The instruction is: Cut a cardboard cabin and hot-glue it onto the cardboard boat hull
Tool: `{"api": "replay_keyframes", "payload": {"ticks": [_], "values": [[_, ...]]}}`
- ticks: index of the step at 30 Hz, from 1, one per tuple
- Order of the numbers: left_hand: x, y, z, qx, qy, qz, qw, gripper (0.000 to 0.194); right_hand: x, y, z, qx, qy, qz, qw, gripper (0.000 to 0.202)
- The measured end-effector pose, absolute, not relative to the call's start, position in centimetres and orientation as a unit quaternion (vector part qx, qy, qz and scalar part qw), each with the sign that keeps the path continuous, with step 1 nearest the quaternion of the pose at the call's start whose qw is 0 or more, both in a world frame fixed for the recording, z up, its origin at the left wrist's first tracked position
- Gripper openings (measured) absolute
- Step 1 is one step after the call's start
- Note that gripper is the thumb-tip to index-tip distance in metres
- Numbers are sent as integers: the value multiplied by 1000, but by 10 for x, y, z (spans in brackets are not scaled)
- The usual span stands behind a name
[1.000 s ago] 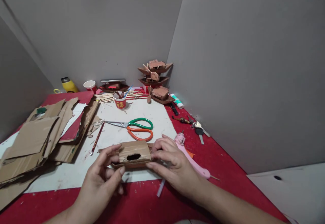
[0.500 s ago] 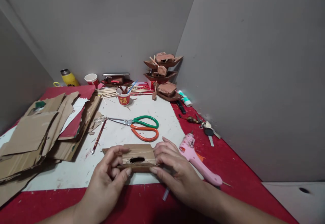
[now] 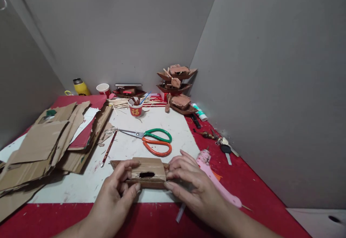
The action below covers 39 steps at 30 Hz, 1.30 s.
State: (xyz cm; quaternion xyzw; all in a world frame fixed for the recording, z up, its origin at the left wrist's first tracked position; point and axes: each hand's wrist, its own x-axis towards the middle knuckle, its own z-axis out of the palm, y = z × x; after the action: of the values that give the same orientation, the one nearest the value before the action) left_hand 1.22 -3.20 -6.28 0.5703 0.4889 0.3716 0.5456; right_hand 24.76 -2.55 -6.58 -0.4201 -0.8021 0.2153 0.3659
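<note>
A small cardboard boat (image 3: 148, 166) is held low over the front of the white sheet. Its curved roof has a ragged dark hole in the side facing me. My left hand (image 3: 116, 191) grips the boat's left end, thumb on the near side and fingers curled over the top. At the other end my right hand (image 3: 191, 184) pinches the hull, thumb in front and fingers behind. Beyond the boat lie scissors (image 3: 143, 136) with one green and one orange handle. The pink glue gun (image 3: 216, 180) rests beside my right hand, partly covered by it.
Stacked cardboard pieces (image 3: 40, 140) fill the left side. A pencil (image 3: 109, 148), a paint cup (image 3: 135, 110) and thin sticks (image 3: 119, 103) lie further back. Finished brown boats (image 3: 180, 103) stand by the wall; keys (image 3: 225, 146) lie right. A glue stick (image 3: 180, 212) lies near the front edge.
The whole view has shifted slightly, so things sit a little lower and further right. Both hands keep hold of the boat, whose roof top now shows slightly more.
</note>
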Motion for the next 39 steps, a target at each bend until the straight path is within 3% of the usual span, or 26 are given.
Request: {"api": "replay_keyframes", "payload": {"ticks": [5,23,28,33,39], "values": [[11,-33,-66,586,492,364,531,29,243,-26,-61,-422,-790,235,377,17],[18,-39,-64,538,468,405,572,33,244,-25,-71,-353,-858,129,351,11],[15,-35,-67,584,478,391,527,40,253,-25,-76,-368,-868,141,302,10],[10,-31,-72,616,504,378,474,39,254,-27,-76,-386,-866,130,290,27],[-3,-25,-81,725,485,304,383,55,248,-28,-71,-398,-865,159,261,13]]}}
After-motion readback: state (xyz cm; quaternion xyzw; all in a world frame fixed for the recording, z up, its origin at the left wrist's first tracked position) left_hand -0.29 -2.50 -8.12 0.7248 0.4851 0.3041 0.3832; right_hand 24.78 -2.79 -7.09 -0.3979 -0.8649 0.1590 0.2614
